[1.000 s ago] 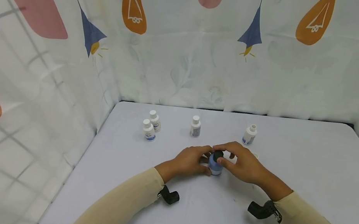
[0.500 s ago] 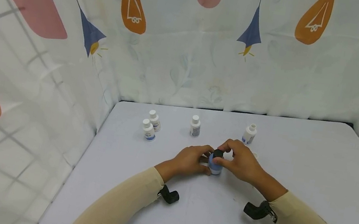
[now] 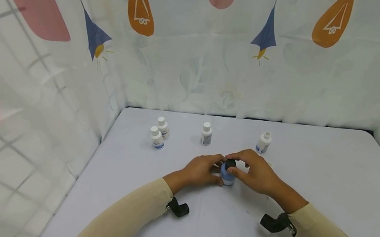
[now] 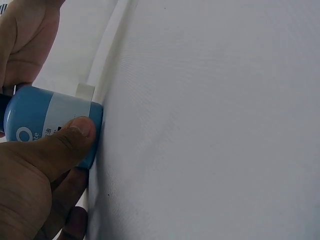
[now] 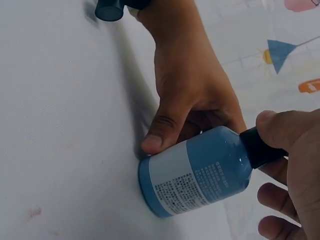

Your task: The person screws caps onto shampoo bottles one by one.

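A blue bottle (image 3: 227,176) with a pale label band and a black cap (image 3: 230,164) stands upright on the table. My left hand (image 3: 201,170) grips its body from the left, the thumb lying across the label in the left wrist view. From the right, my right hand (image 3: 255,173) pinches the black cap between thumb and fingers. The right wrist view shows the bottle (image 5: 195,172) side-on, small print on its label, with the right thumb (image 5: 272,127) against the cap.
Two white capped bottles (image 3: 158,138) stand close together at the back left, and another white capped bottle (image 3: 206,134) near the back middle. A white bottle without a cap (image 3: 263,142) is behind my right hand. A small white round piece (image 4: 85,91) lies beyond the blue bottle.
My right hand's fingers have shifted around the black cap, drawing back and then reaching forward over it again. The left hand and the bottle have stayed in place.
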`<action>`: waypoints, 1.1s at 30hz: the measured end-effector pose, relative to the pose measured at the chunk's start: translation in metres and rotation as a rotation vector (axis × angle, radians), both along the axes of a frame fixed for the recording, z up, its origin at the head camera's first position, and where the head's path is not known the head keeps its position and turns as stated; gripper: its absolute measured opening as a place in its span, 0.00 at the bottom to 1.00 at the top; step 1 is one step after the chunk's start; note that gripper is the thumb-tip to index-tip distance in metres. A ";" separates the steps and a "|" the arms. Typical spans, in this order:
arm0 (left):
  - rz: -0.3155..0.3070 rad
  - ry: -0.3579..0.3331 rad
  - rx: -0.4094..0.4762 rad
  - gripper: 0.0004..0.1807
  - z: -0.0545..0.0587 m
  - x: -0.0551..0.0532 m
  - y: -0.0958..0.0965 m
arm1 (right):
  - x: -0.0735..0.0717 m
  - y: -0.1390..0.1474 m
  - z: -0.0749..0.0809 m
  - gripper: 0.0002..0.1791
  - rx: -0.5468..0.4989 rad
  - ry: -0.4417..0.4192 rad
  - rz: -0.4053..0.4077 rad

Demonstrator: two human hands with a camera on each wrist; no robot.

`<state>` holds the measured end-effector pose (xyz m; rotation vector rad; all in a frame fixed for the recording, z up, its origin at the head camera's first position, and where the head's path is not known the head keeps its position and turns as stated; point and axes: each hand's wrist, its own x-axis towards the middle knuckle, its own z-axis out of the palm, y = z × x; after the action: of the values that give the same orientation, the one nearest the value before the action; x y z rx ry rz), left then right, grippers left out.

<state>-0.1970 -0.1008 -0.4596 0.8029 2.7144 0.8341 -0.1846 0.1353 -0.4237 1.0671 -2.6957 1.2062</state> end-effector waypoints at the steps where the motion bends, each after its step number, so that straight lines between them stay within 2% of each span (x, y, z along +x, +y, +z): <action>1: 0.002 0.000 -0.001 0.34 0.001 0.000 0.000 | 0.000 0.000 0.000 0.22 0.010 0.009 -0.005; 11: 0.006 0.000 0.004 0.35 0.000 0.000 0.000 | 0.001 -0.001 -0.004 0.24 0.027 0.023 -0.062; 19: -0.014 -0.044 0.086 0.38 -0.002 0.002 -0.001 | 0.003 0.000 -0.007 0.25 -0.003 0.022 -0.054; 28: -0.042 -0.028 0.138 0.35 0.000 -0.003 -0.001 | 0.002 0.001 -0.005 0.28 0.005 0.033 -0.053; 33: -0.020 -0.020 0.145 0.32 0.002 -0.008 0.001 | 0.002 0.004 -0.002 0.32 0.006 0.031 -0.093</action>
<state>-0.2047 -0.1001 -0.4572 0.8431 2.6481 1.0384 -0.1829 0.1391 -0.4255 0.9409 -2.6948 1.1576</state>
